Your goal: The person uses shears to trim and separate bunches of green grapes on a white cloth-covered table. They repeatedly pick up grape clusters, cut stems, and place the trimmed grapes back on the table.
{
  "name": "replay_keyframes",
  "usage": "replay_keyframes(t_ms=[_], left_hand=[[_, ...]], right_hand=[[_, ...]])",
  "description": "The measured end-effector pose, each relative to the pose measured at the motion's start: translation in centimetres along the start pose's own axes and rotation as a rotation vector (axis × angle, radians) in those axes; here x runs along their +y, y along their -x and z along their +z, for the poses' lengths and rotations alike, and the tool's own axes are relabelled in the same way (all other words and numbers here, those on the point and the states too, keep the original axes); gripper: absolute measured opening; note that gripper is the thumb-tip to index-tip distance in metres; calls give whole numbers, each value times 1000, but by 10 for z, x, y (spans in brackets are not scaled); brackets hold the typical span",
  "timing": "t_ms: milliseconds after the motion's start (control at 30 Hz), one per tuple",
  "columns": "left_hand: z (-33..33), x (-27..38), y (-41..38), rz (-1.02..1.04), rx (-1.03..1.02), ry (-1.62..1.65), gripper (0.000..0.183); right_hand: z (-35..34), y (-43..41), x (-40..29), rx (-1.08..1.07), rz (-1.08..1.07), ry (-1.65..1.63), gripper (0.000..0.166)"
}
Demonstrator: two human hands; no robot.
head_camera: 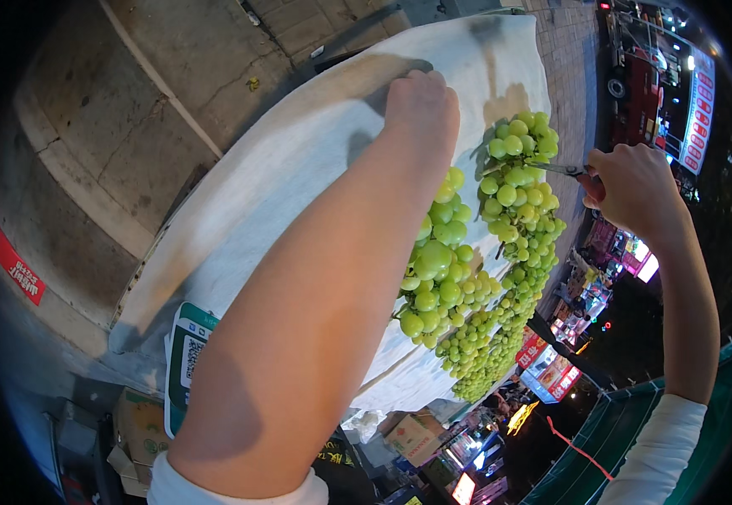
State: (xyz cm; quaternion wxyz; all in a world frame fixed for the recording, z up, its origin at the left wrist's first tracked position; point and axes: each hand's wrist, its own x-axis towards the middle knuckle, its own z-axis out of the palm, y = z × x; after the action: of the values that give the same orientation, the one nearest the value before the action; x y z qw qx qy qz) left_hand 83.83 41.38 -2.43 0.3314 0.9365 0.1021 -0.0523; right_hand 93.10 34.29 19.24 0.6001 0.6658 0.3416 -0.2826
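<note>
In the head view, my right hand (634,183) grips a small pair of metal scissors (558,168). The blades reach into the stems of a bunch of green grapes (517,142) at the right edge of the white cloth (315,145). My left hand (423,98) is curled in a fist over the cloth's upper part, its back towards me; the fingertips are hidden, so I cannot tell if it holds anything. Beneath and beside my left forearm lies another bunch of green grapes (435,259). Further bunches (483,372) extend towards the lower right along the cloth.
A green-and-white card with a printed code (190,353) stands by my left forearm. Cardboard boxes (135,429) sit below it, and another box (415,437) is beyond the cloth. Paving (151,113) borders the upper left. Lit stalls and a red vehicle (637,95) are in the background.
</note>
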Motion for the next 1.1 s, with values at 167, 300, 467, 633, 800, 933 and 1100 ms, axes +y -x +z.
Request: replay_keyframes(t_ms=[167,300,467,633,800,933,1100], left_hand=[[1,-1,1,16,7,12,13],[-7,-1,2,35,-63,8,15],[-6,2,0,20,-55,-29,16],[-9,1,-1,20,-136,-49,26],[-9,1,-1,30,-111,-52,25],[-2,-1,2,29,17,-56,13],[-3,0,2,37,8,-38,14]], right_hand=[[10,0,4,2,13,-82,31],[17,-2,8,-32,22,-221,32],[22,-3,16,-111,31,-277,30],[12,-8,15,-256,49,-322,35],[19,-14,23,-291,8,-344,39],[9,-15,14,-381,80,-430,42],[5,-15,9,-447,100,-484,42]])
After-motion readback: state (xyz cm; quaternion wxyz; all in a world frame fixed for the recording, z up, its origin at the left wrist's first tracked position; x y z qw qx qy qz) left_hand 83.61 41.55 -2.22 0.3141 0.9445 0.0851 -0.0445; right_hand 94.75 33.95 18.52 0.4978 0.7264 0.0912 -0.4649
